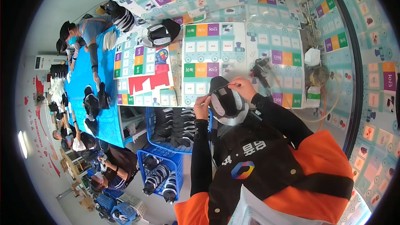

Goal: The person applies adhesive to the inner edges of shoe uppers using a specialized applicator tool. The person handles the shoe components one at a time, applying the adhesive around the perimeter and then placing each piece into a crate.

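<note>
A black cap-like piece with pale grey-white panels is in front of my body at the near table edge. The fingers of my left hand are pinched at the left end of a thin dark strip along its upper part. At the right end of that strip, my right hand is pinched too. Between my hands the strip looks stretched across the black crown. A similar black and white piece rests farther off to the left. Right of my hands lies a dark spray-gun-like tool with a pale hose.
Printed sheets cover the table and walls. Blue baskets to my left hold stacked black and white pieces. Beyond them, co-workers stand along a blue-covered table. A crumpled white thing is at the right edge.
</note>
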